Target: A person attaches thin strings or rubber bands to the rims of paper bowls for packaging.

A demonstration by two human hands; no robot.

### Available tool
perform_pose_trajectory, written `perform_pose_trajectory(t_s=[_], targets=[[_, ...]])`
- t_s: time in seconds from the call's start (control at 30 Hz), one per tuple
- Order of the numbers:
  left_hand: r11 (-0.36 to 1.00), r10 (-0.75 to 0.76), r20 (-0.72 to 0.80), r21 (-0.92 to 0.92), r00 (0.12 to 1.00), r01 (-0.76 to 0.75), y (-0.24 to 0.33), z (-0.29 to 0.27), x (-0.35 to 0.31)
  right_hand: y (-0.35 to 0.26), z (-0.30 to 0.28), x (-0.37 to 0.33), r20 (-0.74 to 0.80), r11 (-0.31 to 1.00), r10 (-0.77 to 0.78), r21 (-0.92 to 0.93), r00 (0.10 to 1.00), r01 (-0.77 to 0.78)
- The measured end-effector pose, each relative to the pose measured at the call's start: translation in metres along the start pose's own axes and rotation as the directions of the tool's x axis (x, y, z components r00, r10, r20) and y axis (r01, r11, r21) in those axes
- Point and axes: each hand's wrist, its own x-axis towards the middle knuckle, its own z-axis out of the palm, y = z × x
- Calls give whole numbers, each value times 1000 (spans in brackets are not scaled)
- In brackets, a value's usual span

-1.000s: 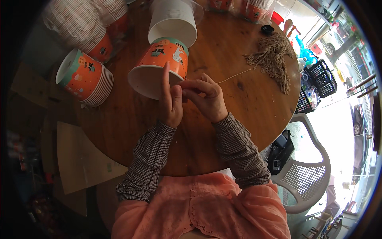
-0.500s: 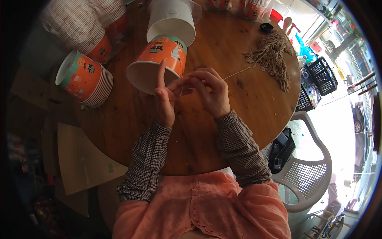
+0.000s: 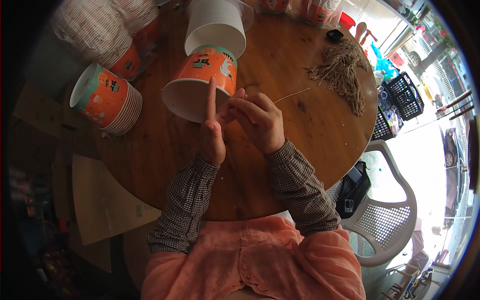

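On round table (image 3: pixel 310 130), hands (image 3: pixel 240 120) pinching string (image 3: pixel 291 95), orange cup (image 3: pixel 200 82) sideways

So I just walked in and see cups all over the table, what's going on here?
A person seated at a round wooden table works a thin pale string between both hands. The left hand has its index finger raised, the right hand pinches the string beside it. An orange paper cup lies on its side just behind the hands. A bundle of strings lies to the right.
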Motion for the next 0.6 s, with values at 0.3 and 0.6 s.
perform_pose_trajectory(t_s=[0.3, 0.6], targets=[[942, 176, -96, 306, 980, -139, -18, -2, -3, -4, -3, -2, 30, 845, 392, 383, 919, -373], [887, 198, -133, 446, 971, -120, -16, -4, 0, -10, -1, 0, 77, 693, 507, 555, 858, -460]])
